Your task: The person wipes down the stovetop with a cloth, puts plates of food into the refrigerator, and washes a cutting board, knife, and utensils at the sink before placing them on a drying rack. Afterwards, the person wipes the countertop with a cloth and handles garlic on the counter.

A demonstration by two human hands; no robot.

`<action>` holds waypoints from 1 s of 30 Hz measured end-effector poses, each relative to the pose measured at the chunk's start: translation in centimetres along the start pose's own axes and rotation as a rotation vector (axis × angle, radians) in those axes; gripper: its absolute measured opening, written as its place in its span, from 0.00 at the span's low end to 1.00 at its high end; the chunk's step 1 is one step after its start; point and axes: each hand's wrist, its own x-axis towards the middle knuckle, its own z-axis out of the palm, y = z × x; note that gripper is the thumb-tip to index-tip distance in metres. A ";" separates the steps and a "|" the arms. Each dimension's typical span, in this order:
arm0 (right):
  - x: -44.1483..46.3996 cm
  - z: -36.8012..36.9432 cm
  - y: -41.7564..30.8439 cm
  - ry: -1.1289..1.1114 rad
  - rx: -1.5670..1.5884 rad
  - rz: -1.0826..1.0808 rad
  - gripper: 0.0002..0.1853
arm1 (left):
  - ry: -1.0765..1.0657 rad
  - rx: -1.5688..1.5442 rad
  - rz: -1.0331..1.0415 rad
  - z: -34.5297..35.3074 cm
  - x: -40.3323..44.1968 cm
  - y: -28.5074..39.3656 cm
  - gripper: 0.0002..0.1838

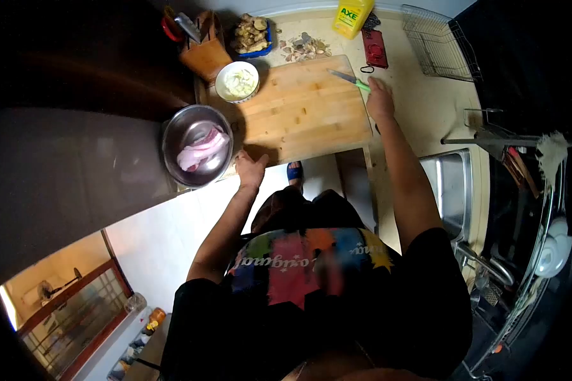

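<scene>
Steel bowl [177, 129] of raw meat [203, 150], white bowl [238, 98] of pale pieces [241, 82], right hand [381, 101] gripping knife [349, 79], left [250, 170] loosely curled

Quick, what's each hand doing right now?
Left hand: at the cutting board's near edge, beside the metal bowl; whether it grips anything cannot be told.
Right hand: closed on the green-handled knife.

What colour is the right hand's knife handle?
The handle is green; the head view shows it best.
</scene>
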 end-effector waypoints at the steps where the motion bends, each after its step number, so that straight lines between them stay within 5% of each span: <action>1: 0.6 0.1 -0.1 -0.051 -0.026 -0.009 0.23 | -0.003 0.004 -0.012 0.5 0.4 -0.3 0.47; 6: 0.5 -1.4 1.0 -0.345 -0.047 0.029 0.18 | 0.046 0.018 0.009 1.0 1.0 -0.5 0.47; 12: -1.9 0.3 8.6 -0.113 -0.204 0.053 0.14 | 0.076 0.179 -0.077 1.3 1.3 0.7 0.46; 16: -2.2 -2.1 7.6 -0.175 -0.233 0.059 0.15 | 0.134 0.130 -0.072 2.4 1.6 -0.8 0.45; 19: -1.5 -2.0 5.5 -0.007 -0.326 0.028 0.15 | 0.127 0.175 -0.089 2.1 1.2 0.1 0.47; 21: -0.2 -1.3 2.4 0.080 0.008 -0.162 0.15 | 0.096 0.163 -0.133 1.5 0.9 1.6 0.48; 24: 1.2 1.9 -6.6 -0.211 0.972 -0.100 0.17 | 0.070 0.191 -0.108 0.9 0.7 2.3 0.49; 26: 2.0 1.3 -13.9 -0.424 1.072 -0.064 0.22 | 0.082 0.221 -0.110 0.6 0.4 3.2 0.47; 27: 2.5 -0.7 -17.4 -0.681 1.102 0.145 0.31 | 0.088 0.221 -0.100 0.5 0.4 3.0 0.47; 30: 2.9 -1.2 -23.2 -0.744 1.142 0.229 0.37 | 0.073 0.080 -0.058 0.8 0.9 1.5 0.45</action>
